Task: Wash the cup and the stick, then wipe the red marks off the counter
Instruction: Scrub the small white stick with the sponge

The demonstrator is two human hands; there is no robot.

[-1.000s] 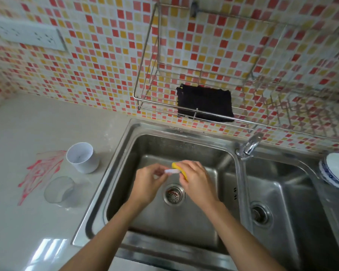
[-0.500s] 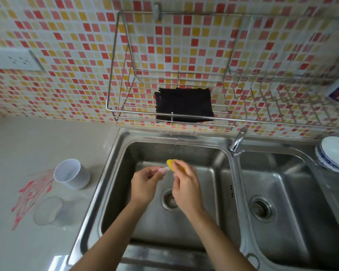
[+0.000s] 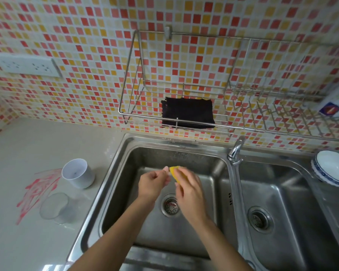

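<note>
Both hands meet over the left basin, working a stick against a yellow sponge.

Head view: the left hand [image 3: 153, 182] pinches the pale stick [image 3: 166, 169], only its tip showing, so its long axis cannot be told. The right hand [image 3: 190, 194] is closed around the yellow sponge [image 3: 173, 173], touching that tip, above the sink [image 3: 117, 173] drain. On the table [image 3: 27, 241] left of the sink, the white cup [image 3: 78, 174] lies tilted, mouth toward the camera, beside the red marks [image 3: 37, 190] and a clear glass [image 3: 54, 206]. No writing is readable. A dark cloth [image 3: 188, 112] hangs in the wire rack [image 3: 133, 79].
</note>
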